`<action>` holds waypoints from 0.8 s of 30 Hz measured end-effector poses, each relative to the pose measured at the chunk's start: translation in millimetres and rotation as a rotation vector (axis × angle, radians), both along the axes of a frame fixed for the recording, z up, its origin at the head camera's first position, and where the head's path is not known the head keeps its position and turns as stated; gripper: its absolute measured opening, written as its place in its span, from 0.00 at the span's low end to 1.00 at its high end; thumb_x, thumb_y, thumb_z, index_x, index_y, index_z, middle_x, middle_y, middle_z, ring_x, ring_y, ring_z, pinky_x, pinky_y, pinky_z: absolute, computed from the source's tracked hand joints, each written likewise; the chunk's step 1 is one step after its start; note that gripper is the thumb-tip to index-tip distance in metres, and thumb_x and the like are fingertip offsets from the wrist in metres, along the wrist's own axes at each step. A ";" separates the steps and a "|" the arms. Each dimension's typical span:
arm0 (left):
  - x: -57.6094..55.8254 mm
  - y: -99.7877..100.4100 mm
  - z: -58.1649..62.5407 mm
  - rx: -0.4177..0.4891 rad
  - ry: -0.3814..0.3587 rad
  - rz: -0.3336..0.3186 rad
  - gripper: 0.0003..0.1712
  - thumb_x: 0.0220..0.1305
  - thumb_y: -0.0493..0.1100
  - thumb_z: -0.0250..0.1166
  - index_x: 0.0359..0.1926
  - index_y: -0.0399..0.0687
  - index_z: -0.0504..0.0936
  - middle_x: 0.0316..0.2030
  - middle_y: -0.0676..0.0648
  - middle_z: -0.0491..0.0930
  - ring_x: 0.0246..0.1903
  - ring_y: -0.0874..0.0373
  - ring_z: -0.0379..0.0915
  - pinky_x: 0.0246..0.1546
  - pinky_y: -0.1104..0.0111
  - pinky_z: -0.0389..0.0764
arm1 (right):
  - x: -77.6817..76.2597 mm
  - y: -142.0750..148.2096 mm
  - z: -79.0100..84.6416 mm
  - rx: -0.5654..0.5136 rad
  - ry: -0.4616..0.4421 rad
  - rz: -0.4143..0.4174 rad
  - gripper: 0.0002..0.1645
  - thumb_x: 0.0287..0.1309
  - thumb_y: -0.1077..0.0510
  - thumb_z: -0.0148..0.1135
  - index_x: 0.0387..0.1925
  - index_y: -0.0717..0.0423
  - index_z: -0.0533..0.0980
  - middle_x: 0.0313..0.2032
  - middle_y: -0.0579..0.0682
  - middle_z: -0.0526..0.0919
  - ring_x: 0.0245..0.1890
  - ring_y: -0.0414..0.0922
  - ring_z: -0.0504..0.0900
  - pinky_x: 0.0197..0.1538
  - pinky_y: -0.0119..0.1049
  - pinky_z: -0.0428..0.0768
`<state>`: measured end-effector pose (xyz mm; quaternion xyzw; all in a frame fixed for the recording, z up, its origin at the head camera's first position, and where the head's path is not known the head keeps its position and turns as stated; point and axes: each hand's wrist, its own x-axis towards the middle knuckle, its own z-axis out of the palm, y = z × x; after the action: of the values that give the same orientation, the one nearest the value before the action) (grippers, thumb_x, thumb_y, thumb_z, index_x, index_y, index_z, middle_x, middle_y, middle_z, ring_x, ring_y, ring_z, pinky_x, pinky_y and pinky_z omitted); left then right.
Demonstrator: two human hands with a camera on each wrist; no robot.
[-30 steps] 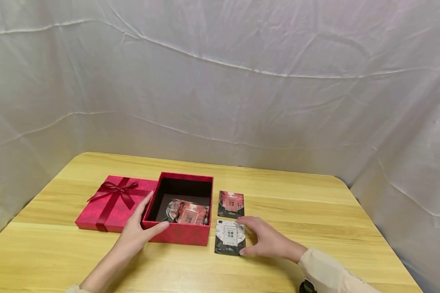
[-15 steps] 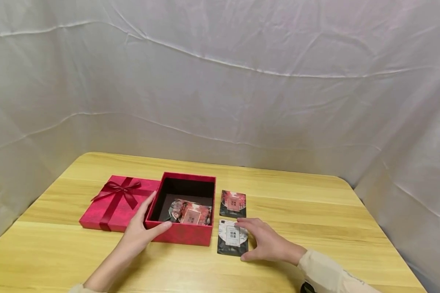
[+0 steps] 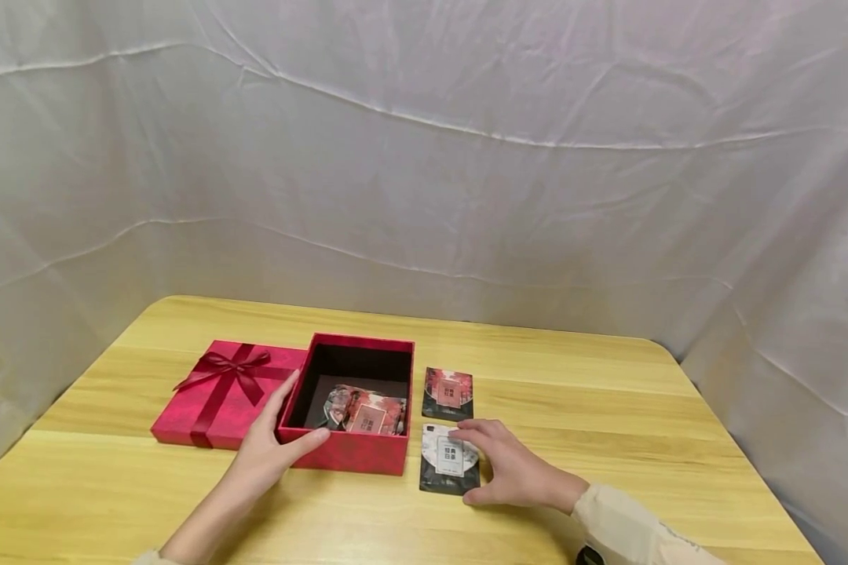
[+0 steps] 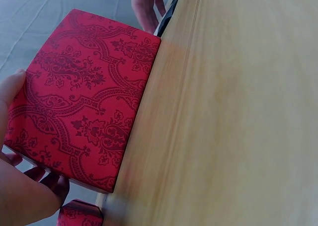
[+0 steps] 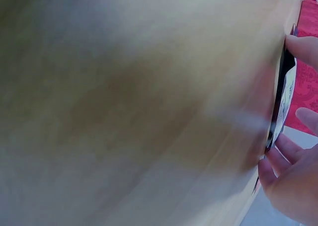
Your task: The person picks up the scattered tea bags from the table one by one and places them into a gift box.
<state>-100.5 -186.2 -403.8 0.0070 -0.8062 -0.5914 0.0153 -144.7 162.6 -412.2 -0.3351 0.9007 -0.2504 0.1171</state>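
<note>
Where pale, creased cloth hangs behind and along both sides, seams crossing it, a yellow wood-grain bench stands, far corners rounded. On its left half: red patterned box, uncovered, dark inside, red-printed packaging within near the front wall. Just left, the lid with its dark red bow. Left hand grips the box's near-left corner. Right hand holds the white-and-black packet, flat right of the box, between thumb and fingertips. Red-and-black packet just beyond.
</note>
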 end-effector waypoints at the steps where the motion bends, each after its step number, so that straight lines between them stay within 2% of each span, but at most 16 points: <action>1: 0.3 -0.1 0.2 0.002 -0.001 -0.001 0.52 0.58 0.47 0.70 0.76 0.57 0.48 0.73 0.41 0.48 0.70 0.38 0.40 0.60 0.32 0.51 | 0.1 0.2 0.1 -0.005 -0.005 -0.001 0.48 0.38 0.52 0.77 0.65 0.56 0.69 0.65 0.61 0.64 0.63 0.59 0.62 0.60 0.63 0.65; 11: 0.8 -0.6 0.1 -0.005 -0.006 -0.003 0.52 0.58 0.47 0.70 0.76 0.58 0.48 0.73 0.41 0.48 0.70 0.38 0.40 0.59 0.32 0.51 | -0.8 6.2 1.2 -0.073 -0.063 -0.014 0.51 0.39 0.52 0.76 0.67 0.56 0.66 0.67 0.61 0.61 0.64 0.60 0.60 0.58 0.68 0.63; 24: 1.4 -0.7 0.7 -0.007 -0.002 -0.007 0.52 0.58 0.47 0.70 0.76 0.57 0.48 0.73 0.41 0.48 0.70 0.38 0.41 0.59 0.32 0.51 | -0.6 12.2 -1.2 -0.145 -0.063 -0.004 0.51 0.40 0.51 0.76 0.67 0.57 0.65 0.65 0.59 0.63 0.63 0.59 0.62 0.58 0.68 0.63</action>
<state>-99.1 -186.9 -403.0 0.0045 -0.8083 -0.5886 0.0124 -145.3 174.7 -413.4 -0.3330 0.8767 -0.3255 0.1202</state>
